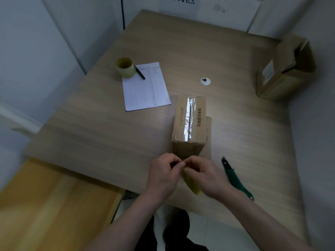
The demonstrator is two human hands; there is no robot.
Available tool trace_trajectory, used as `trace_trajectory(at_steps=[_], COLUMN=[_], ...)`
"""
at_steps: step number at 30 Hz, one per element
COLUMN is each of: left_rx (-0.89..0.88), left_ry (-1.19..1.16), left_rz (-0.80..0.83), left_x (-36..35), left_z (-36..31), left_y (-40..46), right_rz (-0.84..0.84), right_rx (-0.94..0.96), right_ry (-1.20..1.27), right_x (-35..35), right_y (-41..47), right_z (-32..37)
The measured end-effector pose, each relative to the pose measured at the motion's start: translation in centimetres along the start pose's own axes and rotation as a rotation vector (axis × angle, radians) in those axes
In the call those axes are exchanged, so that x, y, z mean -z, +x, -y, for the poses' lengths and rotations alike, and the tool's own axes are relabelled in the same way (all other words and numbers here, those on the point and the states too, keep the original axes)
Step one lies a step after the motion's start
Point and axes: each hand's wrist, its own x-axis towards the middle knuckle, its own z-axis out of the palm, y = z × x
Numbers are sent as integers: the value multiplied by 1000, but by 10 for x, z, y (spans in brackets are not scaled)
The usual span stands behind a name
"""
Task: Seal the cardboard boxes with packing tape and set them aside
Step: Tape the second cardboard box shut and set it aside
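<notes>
A small cardboard box (190, 124) stands on the wooden table (101, 127), with clear tape running along its top seam. Just in front of it my left hand (163, 174) and my right hand (204, 176) meet, fingers curled. Together they pinch a yellowish strip of tape (192, 185) that hangs down between them. A yellow roll of packing tape (125, 67) sits far off at the back left. A green utility knife (235, 178) lies to the right of my right hand.
A printed sheet (146, 87) with a black pen (140, 72) lies beside the roll. A second cardboard box (284, 69) stands at the table's far right edge. A cable grommet (205, 81) is set in the tabletop. A lower wooden surface (54, 205) adjoins at the left.
</notes>
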Motion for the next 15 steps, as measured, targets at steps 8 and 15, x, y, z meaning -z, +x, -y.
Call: trace_trajectory(at_steps=[8,15], left_rx=[76,95], left_ry=[-37,-131], left_rz=[-65,-239], left_x=[2,0], left_z=[-14,-22], left_y=[9,23], right_rz=[-5,-164], right_rx=[177,16], right_ry=[400,-559], right_x=[11,78], right_y=[-29,-16], right_z=[-15,-8])
